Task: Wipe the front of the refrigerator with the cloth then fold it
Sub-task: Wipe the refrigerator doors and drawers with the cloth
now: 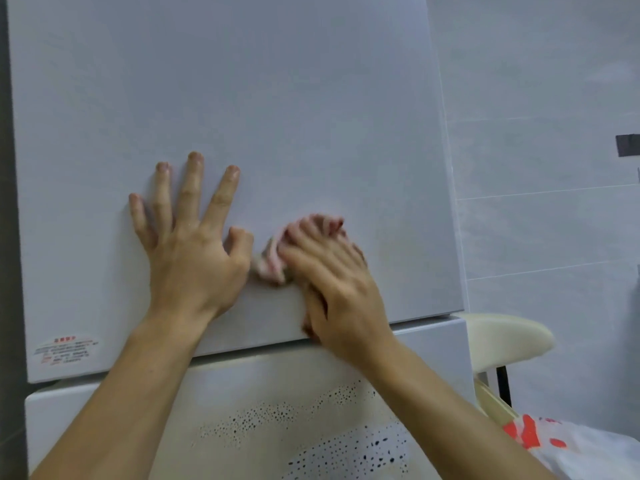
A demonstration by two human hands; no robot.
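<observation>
Cloth (268,261): pink, bunched, on lower part of refrigerator door (277,98); visible part runs low-left to up-right, long axis unclear in blur | bag (571,452): white with red print, lower right, contents not visible | left hand (190,258): flat on door, fingers spread wide, just beside cloth | right hand (336,282): blurred, fingers fairly straight, pressing cloth to door

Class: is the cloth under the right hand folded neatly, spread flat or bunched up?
Bunched up: the cloth pokes out in crumpled lumps from under the right hand pressing it to the refrigerator door.
</observation>
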